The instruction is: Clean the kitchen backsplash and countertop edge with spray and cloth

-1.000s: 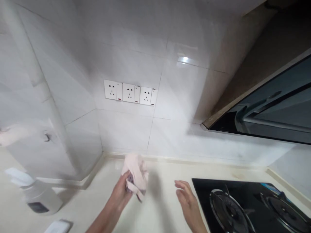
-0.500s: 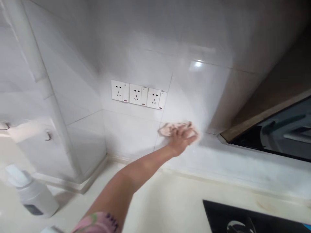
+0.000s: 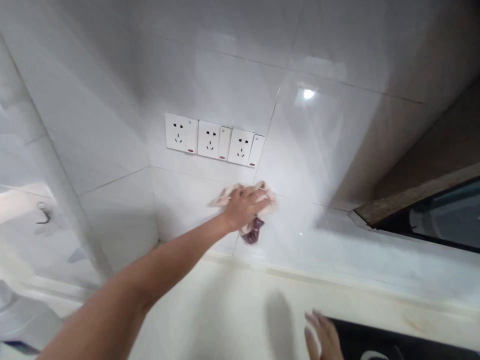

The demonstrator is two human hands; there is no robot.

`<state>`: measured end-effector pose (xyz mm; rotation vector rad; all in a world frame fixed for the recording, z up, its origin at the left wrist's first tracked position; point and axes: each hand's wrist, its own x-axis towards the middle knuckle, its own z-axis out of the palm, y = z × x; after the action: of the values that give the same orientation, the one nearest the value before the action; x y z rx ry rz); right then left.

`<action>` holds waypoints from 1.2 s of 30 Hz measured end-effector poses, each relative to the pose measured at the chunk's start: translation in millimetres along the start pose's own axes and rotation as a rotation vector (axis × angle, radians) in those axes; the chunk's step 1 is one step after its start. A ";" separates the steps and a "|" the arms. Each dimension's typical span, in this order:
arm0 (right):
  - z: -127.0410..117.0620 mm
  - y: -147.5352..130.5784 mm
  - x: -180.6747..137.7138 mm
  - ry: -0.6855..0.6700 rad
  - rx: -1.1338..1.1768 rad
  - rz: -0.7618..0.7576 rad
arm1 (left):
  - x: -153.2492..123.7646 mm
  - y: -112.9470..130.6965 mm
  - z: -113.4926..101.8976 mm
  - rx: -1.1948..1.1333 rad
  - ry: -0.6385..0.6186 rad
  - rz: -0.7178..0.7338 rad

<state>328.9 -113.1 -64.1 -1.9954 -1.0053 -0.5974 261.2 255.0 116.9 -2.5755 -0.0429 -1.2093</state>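
Tiled wall [image 3: 210,80] fills the far side, with the pale counter [image 3: 225,310] below it and three sockets [image 3: 213,141] in a row. My left hand [image 3: 243,204] grips the pink cloth [image 3: 269,204], pressing it to the wall just below the sockets. My right hand [image 3: 325,341] hovers open, fingers spread, over the near counter beside the stove [image 3: 393,345].

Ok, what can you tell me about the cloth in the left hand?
The cloth is a soft, crumpled pale pink rag with a dark purple part hanging from its lower edge. The left hand presses it against the white wall tile, just below the row of sockets and above the counter. The hand covers its middle, and pink edges show on either side. It touches only the hand and the wall.
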 end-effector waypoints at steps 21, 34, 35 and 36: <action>-22.0 -108.5 464.8 0.581 -0.362 -0.441 | 39.6 89.9 15.7 0.044 -0.193 -0.057; -21.3 -105.6 470.3 0.607 -0.369 -0.437 | 3.8 24.5 -44.4 0.235 -0.350 -0.102; -21.3 -106.5 470.0 0.607 -0.370 -0.434 | -6.6 13.0 -53.3 0.244 -0.367 -0.138; -21.2 -107.2 470.0 0.606 -0.370 -0.428 | -16.8 2.1 -61.7 0.246 -0.375 -0.183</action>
<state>508.7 113.8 322.0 -1.7112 -0.9778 -1.6082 204.5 237.6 140.8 -2.5778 -0.4843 -0.7047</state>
